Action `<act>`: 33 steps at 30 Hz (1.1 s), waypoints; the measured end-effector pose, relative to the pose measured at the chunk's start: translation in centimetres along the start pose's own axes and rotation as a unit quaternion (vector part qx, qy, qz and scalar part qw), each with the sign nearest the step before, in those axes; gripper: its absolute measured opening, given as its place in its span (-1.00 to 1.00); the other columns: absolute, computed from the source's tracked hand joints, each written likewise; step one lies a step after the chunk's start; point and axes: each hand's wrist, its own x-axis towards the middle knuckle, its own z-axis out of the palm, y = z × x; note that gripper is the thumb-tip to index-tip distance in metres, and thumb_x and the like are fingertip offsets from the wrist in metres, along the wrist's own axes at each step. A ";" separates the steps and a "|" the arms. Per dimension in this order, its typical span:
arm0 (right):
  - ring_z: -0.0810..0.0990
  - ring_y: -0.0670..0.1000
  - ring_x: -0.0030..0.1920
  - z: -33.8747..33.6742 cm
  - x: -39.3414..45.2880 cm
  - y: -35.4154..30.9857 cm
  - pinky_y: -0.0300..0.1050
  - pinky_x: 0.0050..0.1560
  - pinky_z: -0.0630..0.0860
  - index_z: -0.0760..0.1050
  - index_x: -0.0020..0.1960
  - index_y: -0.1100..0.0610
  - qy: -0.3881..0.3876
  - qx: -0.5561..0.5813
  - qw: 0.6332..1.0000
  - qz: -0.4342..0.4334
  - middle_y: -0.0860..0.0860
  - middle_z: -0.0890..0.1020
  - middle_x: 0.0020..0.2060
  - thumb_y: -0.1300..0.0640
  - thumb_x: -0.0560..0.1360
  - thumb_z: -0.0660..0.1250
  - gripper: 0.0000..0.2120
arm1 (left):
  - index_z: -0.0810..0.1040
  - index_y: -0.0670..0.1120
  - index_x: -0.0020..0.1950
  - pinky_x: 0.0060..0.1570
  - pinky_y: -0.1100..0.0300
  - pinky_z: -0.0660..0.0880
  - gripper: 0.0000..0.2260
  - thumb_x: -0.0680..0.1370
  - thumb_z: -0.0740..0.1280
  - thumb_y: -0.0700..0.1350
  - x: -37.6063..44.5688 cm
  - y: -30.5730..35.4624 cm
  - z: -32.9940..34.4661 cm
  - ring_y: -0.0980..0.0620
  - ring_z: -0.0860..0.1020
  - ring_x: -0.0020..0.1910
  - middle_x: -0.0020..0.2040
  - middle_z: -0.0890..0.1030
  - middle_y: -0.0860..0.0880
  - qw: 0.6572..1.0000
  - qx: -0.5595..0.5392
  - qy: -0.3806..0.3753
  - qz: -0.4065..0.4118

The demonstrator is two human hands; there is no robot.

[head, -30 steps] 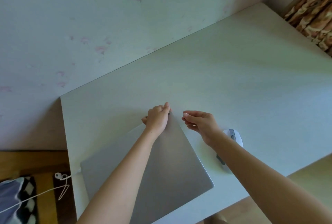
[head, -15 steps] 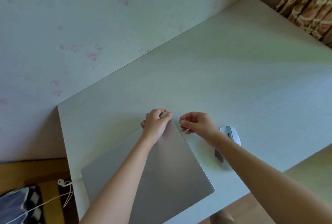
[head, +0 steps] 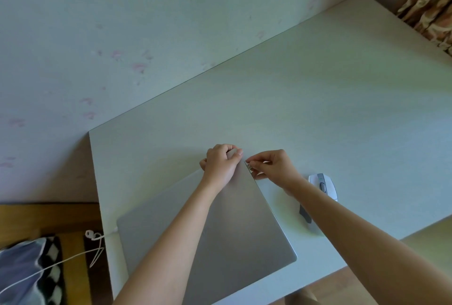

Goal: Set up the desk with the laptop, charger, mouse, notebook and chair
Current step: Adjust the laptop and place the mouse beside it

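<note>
A closed silver laptop (head: 244, 226) lies at an angle on the pale desk (head: 318, 109), near the front left. My left hand (head: 221, 165) is curled over its far corner and holds it. Fingertips of my right hand (head: 276, 166) pinch a small plug-like piece (head: 250, 165) against the laptop's right edge, just below that corner. A white mouse (head: 324, 186) with a grey wheel rests right of the laptop, partly behind my right forearm. A white charger cable (head: 95, 238) runs off the desk's left edge from the laptop's near-left side. No notebook or chair is in view.
The desk's back edge meets a pale flowered wall (head: 146, 35). A patterned curtain (head: 430, 6) hangs at the far right. Below the desk's left end lie a wooden surface (head: 49, 216) and a blue-and-checked fabric bag (head: 22, 270).
My right hand has moved left, from hovering beside the laptop's far corner to pinching at its right edge. My left hand stays on the corner. The laptop and mouse have not shifted.
</note>
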 end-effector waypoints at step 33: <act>0.69 -0.04 -0.35 2.7 -0.2 1.1 -0.23 -0.33 0.58 0.60 -0.24 0.08 0.158 -0.013 0.985 0.070 0.04 0.69 -0.30 0.25 0.44 0.43 -0.88 | 0.03 -0.02 0.57 0.43 -0.01 0.14 -0.30 0.55 -0.03 0.34 -3.0 -6.5 1.5 -0.07 0.33 0.37 0.46 0.32 -0.05 0.935 0.261 0.025 0.237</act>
